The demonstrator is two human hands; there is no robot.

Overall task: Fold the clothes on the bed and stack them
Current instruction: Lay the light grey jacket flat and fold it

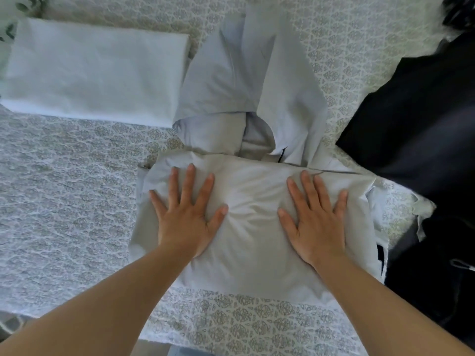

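A pale grey-blue garment (253, 201) lies in the middle of the bed, its near part folded over into a thick rectangle while its far part, with a neck opening and sleeves, stretches away from me. My left hand (187, 214) presses flat on the left side of the folded part, fingers spread. My right hand (314, 219) presses flat on the right side in the same way. A folded white cloth (95, 73) lies at the far left of the bed.
A pile of dark navy clothes (421, 124) covers the right side of the bed. The patterned bedspread (64, 188) shows bare at the left and along the near edge (244, 327). Leafy fabric shows at the top left corner.
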